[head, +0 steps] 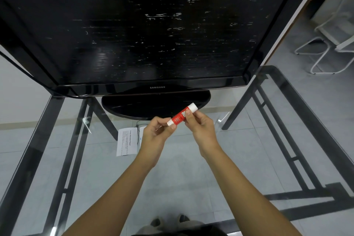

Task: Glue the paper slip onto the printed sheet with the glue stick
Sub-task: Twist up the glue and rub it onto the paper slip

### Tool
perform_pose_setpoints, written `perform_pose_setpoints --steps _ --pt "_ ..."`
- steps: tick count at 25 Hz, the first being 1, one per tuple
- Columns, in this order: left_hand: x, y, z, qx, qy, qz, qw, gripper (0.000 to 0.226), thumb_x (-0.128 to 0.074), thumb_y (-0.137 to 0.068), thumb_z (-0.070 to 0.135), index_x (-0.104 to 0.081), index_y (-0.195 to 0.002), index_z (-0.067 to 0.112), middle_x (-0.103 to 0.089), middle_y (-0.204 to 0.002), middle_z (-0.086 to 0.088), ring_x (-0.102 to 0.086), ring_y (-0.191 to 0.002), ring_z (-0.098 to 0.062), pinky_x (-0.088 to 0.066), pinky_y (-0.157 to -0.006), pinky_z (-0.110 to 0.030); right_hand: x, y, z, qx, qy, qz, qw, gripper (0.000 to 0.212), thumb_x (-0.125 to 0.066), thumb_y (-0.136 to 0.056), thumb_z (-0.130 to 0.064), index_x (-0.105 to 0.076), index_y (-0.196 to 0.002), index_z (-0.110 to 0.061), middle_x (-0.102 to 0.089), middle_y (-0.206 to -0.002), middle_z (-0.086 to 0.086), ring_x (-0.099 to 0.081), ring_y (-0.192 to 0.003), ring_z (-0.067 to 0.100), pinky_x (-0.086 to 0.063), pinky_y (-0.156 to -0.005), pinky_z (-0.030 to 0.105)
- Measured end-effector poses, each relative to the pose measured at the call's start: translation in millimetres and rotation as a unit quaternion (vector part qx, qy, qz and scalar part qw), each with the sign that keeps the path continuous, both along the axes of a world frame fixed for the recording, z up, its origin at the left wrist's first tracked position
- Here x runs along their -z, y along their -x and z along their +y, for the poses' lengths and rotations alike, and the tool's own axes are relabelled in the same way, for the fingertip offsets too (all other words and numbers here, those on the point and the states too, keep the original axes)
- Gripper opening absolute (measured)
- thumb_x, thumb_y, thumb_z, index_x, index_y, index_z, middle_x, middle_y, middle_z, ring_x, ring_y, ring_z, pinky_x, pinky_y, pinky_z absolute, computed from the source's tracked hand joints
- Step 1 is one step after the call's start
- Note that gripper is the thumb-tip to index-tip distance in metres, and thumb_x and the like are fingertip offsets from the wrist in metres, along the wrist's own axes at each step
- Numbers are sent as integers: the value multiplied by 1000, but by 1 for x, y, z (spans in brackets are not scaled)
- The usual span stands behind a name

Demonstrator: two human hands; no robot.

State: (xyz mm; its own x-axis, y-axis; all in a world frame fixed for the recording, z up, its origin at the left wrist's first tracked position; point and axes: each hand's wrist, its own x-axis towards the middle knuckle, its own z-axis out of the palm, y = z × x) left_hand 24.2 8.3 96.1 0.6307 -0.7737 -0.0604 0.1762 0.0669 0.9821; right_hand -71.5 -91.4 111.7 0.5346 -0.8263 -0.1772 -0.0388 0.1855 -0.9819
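A red and white glue stick [181, 115] is held in the air above the glass table, tilted up to the right, with its cap on. My left hand [156, 136] pinches its lower white end. My right hand [201, 126] grips the red middle from the right. Below my left hand a white printed sheet [127, 141] lies flat on the glass. A second white piece of paper [141, 136] shows just right of the sheet, mostly hidden by my left hand; whether it is the paper slip I cannot tell.
A large black Samsung monitor [134, 28] stands on its oval base [145, 104] at the back of the glass table [249, 159], just beyond my hands. A thin black cable [138, 132] runs over the sheet. White chair legs [323, 57] stand on the floor at right.
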Motion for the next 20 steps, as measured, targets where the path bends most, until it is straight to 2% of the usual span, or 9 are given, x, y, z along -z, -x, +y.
perform_pose_setpoints --steps 2,4,5,8,10,13,17,18,20 --pt "2 2 1 -58 -23 -182 981 15 -71 -79 11 -61 -89 14 -67 -89 3 -64 -86 -9 -48 -73 -9 -1 -1 0 -5 -1 -3 1000 20 -60 -84 -40 -66 -98 -26 -70 -96 -5 -65 -96 6 -50 -88 21" --pt "9 1 1 -110 -45 -403 907 20 -74 -76 11 -63 -93 12 -62 -96 6 -58 -85 -5 -41 -77 -2 -2 -2 1 -11 1 1 1000 14 -59 -85 -41 -64 -95 -31 -69 -96 -7 -65 -95 5 -50 -86 19" --pt "12 0 2 -110 -37 -429 896 23 -74 -76 13 -62 -97 13 -62 -98 6 -58 -86 -4 -40 -78 -2 -3 -2 2 -11 1 0 1000 14 -59 -85 -41 -64 -95 -32 -69 -96 -8 -65 -95 4 -50 -85 18" --pt "1 -1 4 19 -19 -101 994 26 -61 -83 39 -56 -104 24 -71 -92 3 -67 -85 -13 -51 -74 -14 -4 0 0 -12 1 -13 1000 12 -59 -86 -39 -65 -93 -31 -70 -96 -6 -65 -95 6 -51 -84 17" --pt "4 -4 3 44 -8 17 999 27 -56 -84 42 -58 -101 22 -72 -88 -1 -68 -84 -18 -52 -69 -17 -4 1 -2 -15 -2 -11 1000 13 -59 -86 -38 -64 -95 -30 -69 -98 -3 -65 -98 8 -51 -87 20" --pt "-3 -1 2 20 -7 -59 998 14 -64 -83 30 -59 -93 24 -68 -90 1 -65 -87 -12 -50 -72 -14 -4 1 -4 -13 -4 -3 1000 24 -59 -86 -38 -65 -103 -22 -69 -101 -1 -65 -99 9 -50 -89 23" --pt "-2 0 0 -72 -34 -337 938 24 -69 -81 13 -53 -86 29 -55 -93 15 -56 -91 0 -42 -77 -5 -5 0 -2 -7 -10 -11 1000 32 -59 -86 -39 -65 -108 -17 -69 -101 0 -66 -97 7 -52 -85 18" --pt "-2 0 -1 -62 -32 -313 947 24 -69 -82 14 -52 -91 29 -56 -95 14 -57 -92 -2 -44 -78 -7 -5 0 -2 -4 -10 -13 1000 32 -59 -86 -38 -65 -108 -16 -69 -101 0 -65 -97 7 -52 -84 17" --pt "-8 3 -2 -3 -17 -108 994 20 -63 -87 23 -52 -103 26 -62 -98 5 -63 -87 -9 -51 -76 -17 -6 0 -3 -4 -7 -21 1000 30 -60 -87 -36 -66 -107 -15 -70 -99 0 -66 -97 7 -52 -84 17"
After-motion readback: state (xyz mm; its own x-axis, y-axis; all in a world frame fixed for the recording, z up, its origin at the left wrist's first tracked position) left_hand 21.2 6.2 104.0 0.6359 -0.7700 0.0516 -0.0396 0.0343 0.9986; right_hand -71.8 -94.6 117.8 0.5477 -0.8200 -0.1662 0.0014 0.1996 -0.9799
